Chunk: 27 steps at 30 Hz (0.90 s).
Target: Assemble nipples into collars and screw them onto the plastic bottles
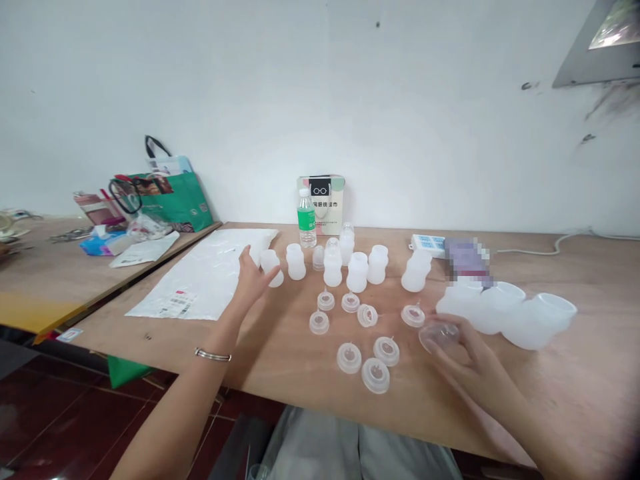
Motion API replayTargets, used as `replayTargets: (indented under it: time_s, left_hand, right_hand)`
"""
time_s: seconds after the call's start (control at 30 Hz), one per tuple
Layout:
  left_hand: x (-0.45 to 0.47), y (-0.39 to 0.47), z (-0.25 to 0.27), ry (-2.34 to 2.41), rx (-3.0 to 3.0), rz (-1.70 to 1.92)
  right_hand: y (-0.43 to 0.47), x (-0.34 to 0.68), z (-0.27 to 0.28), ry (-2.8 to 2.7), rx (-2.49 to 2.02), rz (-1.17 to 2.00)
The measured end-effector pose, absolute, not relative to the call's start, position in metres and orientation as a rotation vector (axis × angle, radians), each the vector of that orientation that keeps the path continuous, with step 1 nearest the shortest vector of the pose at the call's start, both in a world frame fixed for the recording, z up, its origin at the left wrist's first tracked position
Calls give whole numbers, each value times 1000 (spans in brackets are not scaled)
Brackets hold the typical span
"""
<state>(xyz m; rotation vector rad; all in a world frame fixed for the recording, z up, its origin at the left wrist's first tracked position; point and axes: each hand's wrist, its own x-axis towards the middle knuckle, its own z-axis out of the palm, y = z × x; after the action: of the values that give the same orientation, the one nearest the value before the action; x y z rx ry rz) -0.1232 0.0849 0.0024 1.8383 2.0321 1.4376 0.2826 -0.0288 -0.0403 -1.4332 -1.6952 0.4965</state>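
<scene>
Grey trousers (320, 443) show nearest, below the front edge of the table (300, 373) and on the near side of the green-labelled water bottle (307, 227). Well to the right of the water bottle and nearer the person, the right hand (473, 353) has its fingers closed on a clear dome-shaped cap (434, 333). Left of the water bottle and slightly nearer, the left hand (251, 280) spreads its fingers wide beside a milky-white baby bottle (271, 259); whether they touch cannot be told. Another open baby bottle (295, 263) stands just in front of the water bottle, with more to its right, two of them under clear caps (347, 230). Eight translucent ring collars (349, 358) lie nearer than the water bottle, mostly to its right. Far right of it stand wider white bottles (533, 327). Close behind it is a paper bag (336, 197); to its left lie a white mailing bag (200, 273) and, farther off, a green shopping bag (187, 203). Right of it lies a power strip (425, 243).
</scene>
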Motion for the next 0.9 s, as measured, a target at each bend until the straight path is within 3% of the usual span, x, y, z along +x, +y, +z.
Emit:
replayTargets:
  time_s: [0.27, 0.43, 0.53, 0.6, 0.77, 0.9]
  left_hand:
    - [-130, 103, -25, 2042, 1752, 1246]
    - [-126, 89, -12, 2001, 1839, 1614]
    - [-109, 75, 7, 1797, 2039, 1952]
    - [-89, 65, 21, 1526, 2308, 1983]
    - [-35, 47, 45, 1026, 2750, 1226]
    - [-16, 50, 37, 904, 2558, 1019]
  right_hand:
    - [-35, 295, -79, -1945, -1501, 157]
    - [-39, 282, -61, -1857, -1259, -269]
    - [-38, 260, -42, -2060, -1208, -152]
    - [-32, 243, -34, -2213, -1231, -69]
    - [-16, 224, -26, -2447, -1348, 202]
    - [-4, 234, -8, -2094, -1420, 407]
